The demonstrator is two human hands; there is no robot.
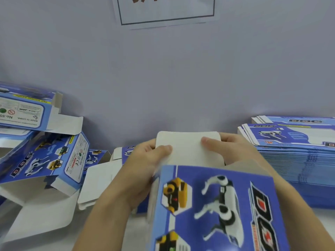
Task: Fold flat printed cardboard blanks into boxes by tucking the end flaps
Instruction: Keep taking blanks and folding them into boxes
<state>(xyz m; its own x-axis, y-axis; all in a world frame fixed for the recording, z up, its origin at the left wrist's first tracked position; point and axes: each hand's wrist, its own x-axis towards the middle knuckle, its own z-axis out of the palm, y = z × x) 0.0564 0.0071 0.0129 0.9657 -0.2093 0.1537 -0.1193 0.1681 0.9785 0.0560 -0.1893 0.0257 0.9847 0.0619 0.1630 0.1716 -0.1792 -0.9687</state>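
Box [215, 205] between both hands, thumbs on white flap [188, 149]

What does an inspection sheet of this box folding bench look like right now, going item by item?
Surface: pale tabletop, mostly covered.
Job's things: blue printed box in hand, its white end flap raised; stack of flat blanks at right.
Clutter: folded boxes with open flaps piled at left.
Grippers: left hand and right hand each hold the flap, thumbs on its face.
Cables: nothing seen.
Surroundings: grey wall with a paper sign, cut off at top.
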